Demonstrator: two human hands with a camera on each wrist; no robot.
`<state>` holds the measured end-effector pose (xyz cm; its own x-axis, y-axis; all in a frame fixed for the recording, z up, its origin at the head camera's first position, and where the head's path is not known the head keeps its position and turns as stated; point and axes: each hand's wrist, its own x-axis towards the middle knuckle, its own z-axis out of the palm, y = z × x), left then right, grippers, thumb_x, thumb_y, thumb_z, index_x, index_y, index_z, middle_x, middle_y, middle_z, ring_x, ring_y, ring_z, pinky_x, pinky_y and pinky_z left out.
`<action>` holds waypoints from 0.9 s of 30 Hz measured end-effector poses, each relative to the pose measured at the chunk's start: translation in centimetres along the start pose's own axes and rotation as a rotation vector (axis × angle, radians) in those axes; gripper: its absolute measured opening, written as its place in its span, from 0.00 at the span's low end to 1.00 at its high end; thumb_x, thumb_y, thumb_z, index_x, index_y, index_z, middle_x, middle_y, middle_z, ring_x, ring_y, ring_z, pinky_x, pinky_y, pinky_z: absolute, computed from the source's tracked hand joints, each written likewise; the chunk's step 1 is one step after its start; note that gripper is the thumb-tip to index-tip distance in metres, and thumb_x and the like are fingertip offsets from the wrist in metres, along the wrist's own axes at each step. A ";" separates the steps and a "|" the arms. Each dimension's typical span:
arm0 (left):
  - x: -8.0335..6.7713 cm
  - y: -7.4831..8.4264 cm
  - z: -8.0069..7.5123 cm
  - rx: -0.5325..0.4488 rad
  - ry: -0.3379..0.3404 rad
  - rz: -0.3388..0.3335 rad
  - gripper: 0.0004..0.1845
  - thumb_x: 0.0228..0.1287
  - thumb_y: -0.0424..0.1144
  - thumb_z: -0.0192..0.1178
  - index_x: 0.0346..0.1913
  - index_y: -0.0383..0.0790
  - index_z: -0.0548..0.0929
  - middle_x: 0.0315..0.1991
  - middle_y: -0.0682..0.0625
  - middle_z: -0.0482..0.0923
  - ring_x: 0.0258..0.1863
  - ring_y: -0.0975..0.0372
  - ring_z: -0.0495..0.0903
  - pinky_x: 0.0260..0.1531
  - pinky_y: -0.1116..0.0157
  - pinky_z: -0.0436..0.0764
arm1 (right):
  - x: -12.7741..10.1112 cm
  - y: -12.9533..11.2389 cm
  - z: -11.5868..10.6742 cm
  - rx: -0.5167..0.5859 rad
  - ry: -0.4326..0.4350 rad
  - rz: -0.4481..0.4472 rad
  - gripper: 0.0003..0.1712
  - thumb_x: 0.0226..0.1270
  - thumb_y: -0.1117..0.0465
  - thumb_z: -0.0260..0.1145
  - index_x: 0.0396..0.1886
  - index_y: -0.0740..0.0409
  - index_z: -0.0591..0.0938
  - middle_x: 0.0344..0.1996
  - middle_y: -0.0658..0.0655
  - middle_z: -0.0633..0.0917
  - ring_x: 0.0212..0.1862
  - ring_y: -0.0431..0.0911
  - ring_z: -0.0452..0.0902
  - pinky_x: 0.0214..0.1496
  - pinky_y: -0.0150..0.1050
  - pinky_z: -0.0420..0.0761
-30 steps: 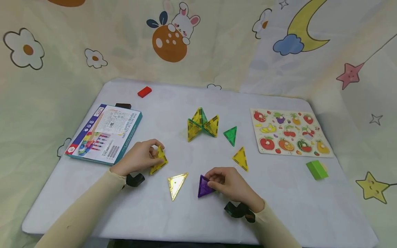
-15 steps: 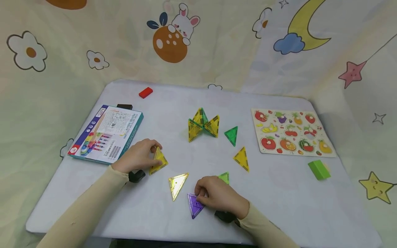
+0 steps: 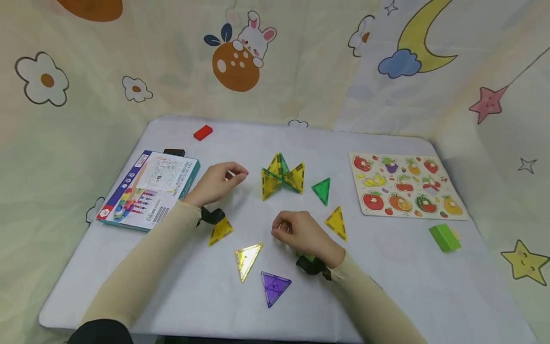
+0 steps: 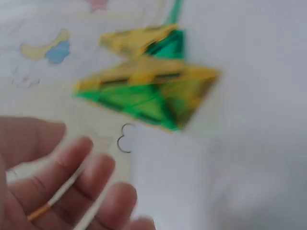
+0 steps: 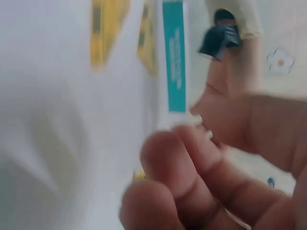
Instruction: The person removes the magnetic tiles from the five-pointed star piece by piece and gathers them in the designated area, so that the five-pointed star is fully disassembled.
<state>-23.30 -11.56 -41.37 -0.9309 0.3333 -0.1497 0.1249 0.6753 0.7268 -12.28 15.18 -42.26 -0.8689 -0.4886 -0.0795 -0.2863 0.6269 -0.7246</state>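
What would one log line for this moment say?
left hand: empty, beside tile tower | right hand: empty, over table | purple tile: flat, free

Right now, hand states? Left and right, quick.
Left hand: open, fingers relaxed, holding nothing, near the standing tile structure.
Right hand: fingers loosely curled, holding nothing visible.

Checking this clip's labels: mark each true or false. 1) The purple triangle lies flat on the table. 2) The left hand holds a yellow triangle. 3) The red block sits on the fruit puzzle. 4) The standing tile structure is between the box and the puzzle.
1) True: the purple triangle lies flat, untouched.
2) False: the left hand holds no tile.
3) False: the red block lies at the far edge, away from the puzzle.
4) True: the structure stands between box and puzzle.
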 end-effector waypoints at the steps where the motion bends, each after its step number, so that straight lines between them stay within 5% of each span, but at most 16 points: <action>1: 1.3 0.3 0.0 -0.040 -0.001 -0.007 0.19 0.78 0.53 0.58 0.61 0.47 0.83 0.56 0.50 0.83 0.51 0.53 0.77 0.51 0.59 0.80 | 0.7 0.2 -0.3 -0.001 0.032 0.027 0.05 0.71 0.58 0.70 0.35 0.53 0.86 0.22 0.47 0.81 0.21 0.37 0.69 0.24 0.30 0.70; 6: 6.9 1.3 0.4 -0.170 -0.095 -0.025 0.21 0.77 0.55 0.59 0.66 0.51 0.82 0.64 0.50 0.80 0.61 0.51 0.78 0.61 0.53 0.82 | 4.1 1.4 -1.0 -0.032 0.178 0.200 0.16 0.69 0.48 0.73 0.38 0.57 0.88 0.20 0.52 0.85 0.20 0.42 0.74 0.23 0.34 0.70; 11: 9.7 1.6 1.5 -0.254 -0.235 0.009 0.26 0.77 0.57 0.57 0.69 0.50 0.78 0.69 0.47 0.77 0.67 0.51 0.78 0.65 0.50 0.80 | 6.3 1.7 -0.7 -0.127 0.156 0.399 0.31 0.59 0.28 0.71 0.24 0.51 0.85 0.16 0.45 0.78 0.20 0.40 0.71 0.20 0.34 0.68; 17: 10.5 1.1 2.1 -0.251 -0.303 0.065 0.25 0.77 0.55 0.58 0.68 0.45 0.78 0.67 0.45 0.78 0.61 0.52 0.78 0.61 0.52 0.82 | 7.7 1.3 0.0 -0.187 0.172 0.434 0.42 0.57 0.22 0.67 0.06 0.46 0.64 0.08 0.43 0.58 0.15 0.38 0.51 0.17 0.34 0.51; 27: 10.4 1.1 2.1 -0.254 -0.318 0.099 0.20 0.80 0.48 0.56 0.64 0.40 0.79 0.63 0.43 0.80 0.56 0.54 0.80 0.54 0.58 0.84 | 8.5 1.4 0.3 -0.222 0.259 0.418 0.38 0.61 0.28 0.70 0.07 0.47 0.67 0.08 0.44 0.60 0.14 0.38 0.55 0.17 0.34 0.52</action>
<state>-32.08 -5.95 -43.52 -0.7615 0.6016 -0.2411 0.0827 0.4591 0.8845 -19.89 11.71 -44.14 -0.9901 -0.0218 -0.1385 0.0514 0.8625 -0.5034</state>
